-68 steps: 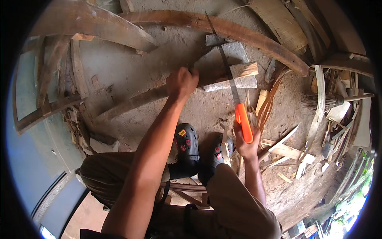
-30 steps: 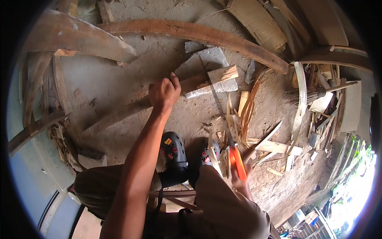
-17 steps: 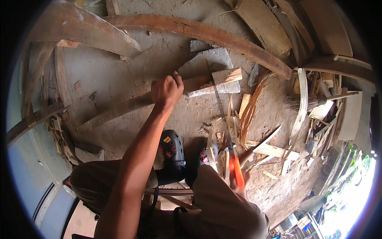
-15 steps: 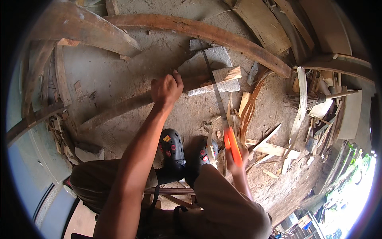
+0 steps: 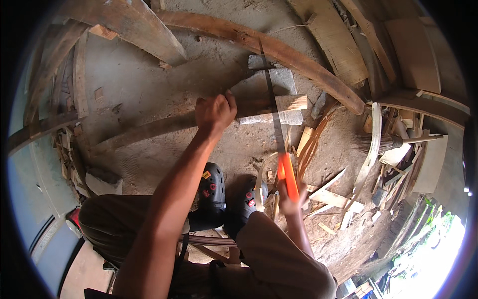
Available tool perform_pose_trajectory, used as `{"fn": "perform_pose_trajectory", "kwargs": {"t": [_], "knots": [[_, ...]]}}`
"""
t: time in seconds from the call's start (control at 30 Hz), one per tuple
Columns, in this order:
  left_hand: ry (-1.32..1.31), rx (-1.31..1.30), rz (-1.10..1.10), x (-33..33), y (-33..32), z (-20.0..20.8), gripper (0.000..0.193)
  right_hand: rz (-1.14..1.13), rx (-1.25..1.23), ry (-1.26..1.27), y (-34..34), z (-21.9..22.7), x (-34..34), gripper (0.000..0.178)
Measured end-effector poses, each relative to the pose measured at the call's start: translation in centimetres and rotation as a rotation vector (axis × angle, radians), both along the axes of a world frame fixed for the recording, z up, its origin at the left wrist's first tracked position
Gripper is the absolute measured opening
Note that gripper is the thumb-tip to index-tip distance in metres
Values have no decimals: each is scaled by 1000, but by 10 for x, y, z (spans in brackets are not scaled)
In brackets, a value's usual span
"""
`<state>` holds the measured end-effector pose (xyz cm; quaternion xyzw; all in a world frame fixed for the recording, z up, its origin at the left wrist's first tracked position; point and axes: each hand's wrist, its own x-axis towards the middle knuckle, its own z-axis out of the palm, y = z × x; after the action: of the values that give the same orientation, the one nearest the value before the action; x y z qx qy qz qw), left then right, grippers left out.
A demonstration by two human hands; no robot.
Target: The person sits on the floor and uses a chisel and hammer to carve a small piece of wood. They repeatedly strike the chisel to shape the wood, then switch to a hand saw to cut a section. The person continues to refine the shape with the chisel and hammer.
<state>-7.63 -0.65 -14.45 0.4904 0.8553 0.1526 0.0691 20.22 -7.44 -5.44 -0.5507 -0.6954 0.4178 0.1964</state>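
Note:
A long wooden plank (image 5: 164,127) runs from the lower left to a pale right end. That end rests on a rough grey stone block (image 5: 281,79) on the ground. My left hand (image 5: 215,113) is closed over the plank, left of the block. In my right hand (image 5: 290,199), blurred a little, is a handsaw (image 5: 277,124) with an orange handle. Its dark blade lies across the plank near the pale end, tip pointing away from me. How deep the blade sits in the wood I cannot tell.
A curved timber beam (image 5: 219,27) lies beyond the block. Offcuts and wood strips (image 5: 328,197) are scattered to the right, near a twig broom (image 5: 383,142). My feet, in dark clogs (image 5: 213,187), stand just below the plank. A thick timber (image 5: 144,35) juts in at upper left.
My right hand has pushed the saw forward, so more blade reaches past the plank and the handle is nearer to it. My left hand keeps its hold. The view has shifted slightly.

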Motion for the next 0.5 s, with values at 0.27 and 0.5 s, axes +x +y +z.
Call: {"fn": "perform_pose_trajectory", "kwargs": {"t": [0.27,0.5], "knots": [[-53,-13,67,1,4,2,51,-28,71,39,-53,2,39,10],[-53,-5,-7,1,-2,4,51,-53,8,116,3,-38,-6,23]]}}
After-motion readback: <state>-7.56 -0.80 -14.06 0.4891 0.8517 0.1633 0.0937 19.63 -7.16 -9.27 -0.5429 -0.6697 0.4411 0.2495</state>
